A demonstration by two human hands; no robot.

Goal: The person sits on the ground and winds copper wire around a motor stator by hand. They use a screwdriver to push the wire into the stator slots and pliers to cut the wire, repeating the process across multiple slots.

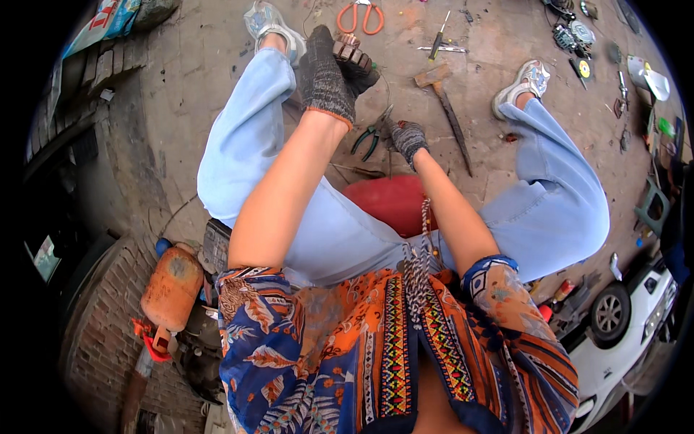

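My left hand (327, 81), in a dark grey knit glove with an orange cuff, is raised over the ground with its fingers closed. In its grip is a brownish, ribbed metal part (348, 52), whose exact kind I cannot make out. My right hand (408, 142), gloved alike, is lower and closer to me, its fingers curled; anything inside them is hidden. Just left of its fingertips are pliers (371, 134) with dark green handles, jaws angled up and right. A hammer (451, 116) with a worn wooden handle lies to the right.
Orange-handled scissors (360, 16) and a screwdriver (439, 37) lie farther out on the paved ground. Between my legs is a red rounded object (387, 205). A rusty orange cylinder (172, 288) stands at left. Loose parts and tools (575, 35) are scattered at far right; a white car (625, 340) is behind.
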